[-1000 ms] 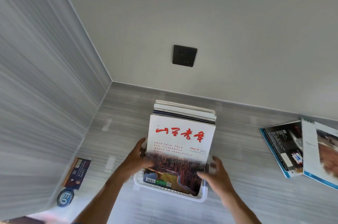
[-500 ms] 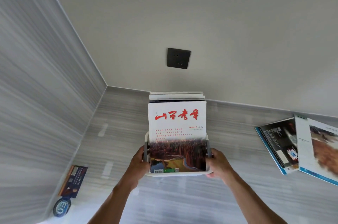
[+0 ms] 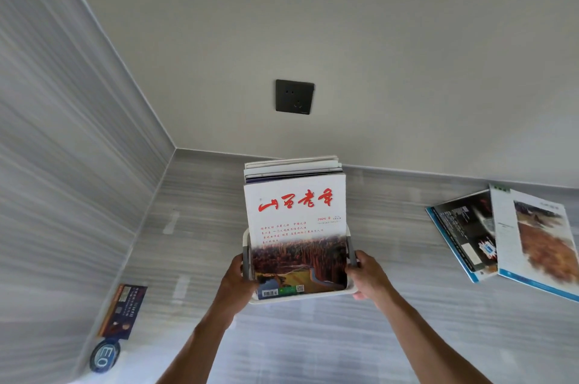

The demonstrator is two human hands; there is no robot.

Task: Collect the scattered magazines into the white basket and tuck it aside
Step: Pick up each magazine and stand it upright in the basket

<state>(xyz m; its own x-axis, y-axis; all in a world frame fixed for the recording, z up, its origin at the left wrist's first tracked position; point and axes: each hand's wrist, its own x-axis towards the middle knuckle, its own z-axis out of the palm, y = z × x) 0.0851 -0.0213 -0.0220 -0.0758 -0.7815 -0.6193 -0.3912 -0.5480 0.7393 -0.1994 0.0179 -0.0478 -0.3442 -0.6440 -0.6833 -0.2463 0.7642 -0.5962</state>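
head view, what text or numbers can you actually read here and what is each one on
"山西老年" in red: front magazine in the white basket.
"2025": same cover, below the title.
"EO": round blue badge at lower left.
Small red lines, barcode and QR code on that cover: too small to read.
Dark booklet by the wall: blurred.
Two magazines at right: blurred, unreadable.

Front magazine [image 3: 296,227] in the white basket [image 3: 300,296]: large red brush-script Chinese title across the white upper cover, not surely legible; "2025" in red beneath it at right; several lines of small red Chinese text, too small to read; barcode and QR code at the lower edge. Round blue badge [image 3: 104,355] on the tabletop, lower left: "EO". Dark leaflet [image 3: 122,311] beside it: print unreadable.
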